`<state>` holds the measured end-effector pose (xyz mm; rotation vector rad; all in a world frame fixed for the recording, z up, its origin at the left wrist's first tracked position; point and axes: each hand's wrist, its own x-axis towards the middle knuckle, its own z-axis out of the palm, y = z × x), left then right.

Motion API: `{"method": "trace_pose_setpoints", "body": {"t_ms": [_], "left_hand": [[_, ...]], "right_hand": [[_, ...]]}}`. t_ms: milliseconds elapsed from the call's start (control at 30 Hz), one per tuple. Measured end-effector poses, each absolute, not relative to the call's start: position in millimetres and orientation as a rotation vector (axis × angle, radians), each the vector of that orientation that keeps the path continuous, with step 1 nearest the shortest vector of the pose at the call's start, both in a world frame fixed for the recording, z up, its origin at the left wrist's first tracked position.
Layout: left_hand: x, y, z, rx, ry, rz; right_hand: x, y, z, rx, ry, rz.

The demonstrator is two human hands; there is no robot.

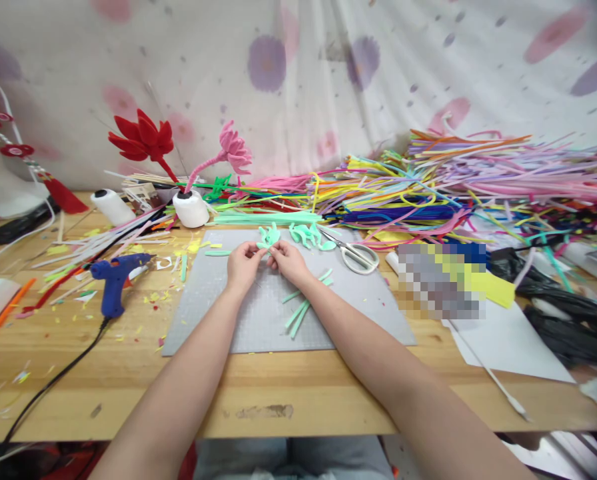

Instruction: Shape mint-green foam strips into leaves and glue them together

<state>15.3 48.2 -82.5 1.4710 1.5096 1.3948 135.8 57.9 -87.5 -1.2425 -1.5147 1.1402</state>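
Note:
My left hand (244, 265) and my right hand (287, 261) meet over the grey cutting mat (203, 327), fingertips pinched together. Between them is a mint-green pipe cleaner piece (268, 235) with curled, leaf-like parts; the fingers partly hide it. Just behind my right hand lies a bunch of similar mint-green shaped pieces (306, 234). Scissors with pale handles (359, 258) rest to the right of these. Several cut mint-green pipe cleaners (301, 313) lie on the mat beside my right forearm. One short mint-green strip (218, 253) is left of my left hand.
A blue glue gun (113, 280) with a black cord lies at left among yellow scraps. Behind the mat, a white spool (190, 212) holds a red flower (142, 137) and a pink flower (233, 148). Piled pipe cleaners (503, 167) fill the back right, above white paper (516, 343).

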Motion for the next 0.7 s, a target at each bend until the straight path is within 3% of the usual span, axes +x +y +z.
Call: {"method": "trace_pose_setpoints", "body": {"t_ms": [300, 533, 700], "left_hand": [[18, 46, -81, 1.494, 1.491, 1.446], [22, 36, -70, 1.693, 1.796, 1.292], [21, 40, -76, 1.621, 1.604, 1.391]], "right_hand": [[134, 56, -89, -1.213, -1.613, 1.098], [134, 52, -85, -1.324, -1.656, 0.883], [134, 51, -81, -1.287, -1.714, 0.951]]}}
